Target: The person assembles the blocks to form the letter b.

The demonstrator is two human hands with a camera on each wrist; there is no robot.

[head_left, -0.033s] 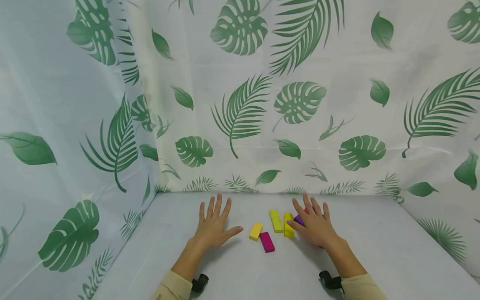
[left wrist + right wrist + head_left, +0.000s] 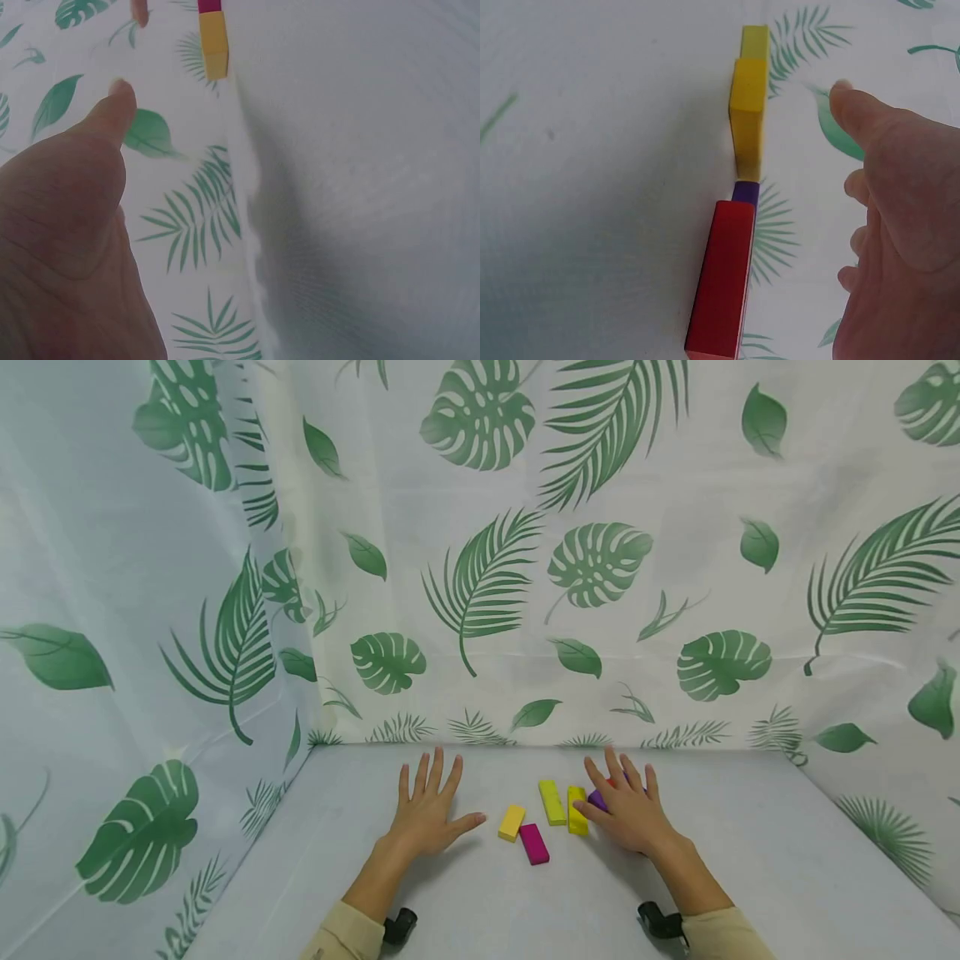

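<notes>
Both hands lie spread, palms down, on the grey table (image 2: 480, 902). My left hand (image 2: 427, 810) rests flat with its fingers straight and holds nothing; its thumb (image 2: 112, 112) points toward an orange-yellow block (image 2: 512, 822) and a magenta block (image 2: 534, 843). My right hand (image 2: 628, 806) is flat with its fingers over a purple block (image 2: 597, 798) and a red block (image 2: 724, 277). I cannot tell whether it touches them. A yellow block (image 2: 577, 810) and a lime block (image 2: 552, 802) lie just left of its thumb.
A white curtain printed with green leaves (image 2: 525, 610) closes off the table at the back and on both sides. Bare table surface stretches in front of the blocks and to the right of my right hand.
</notes>
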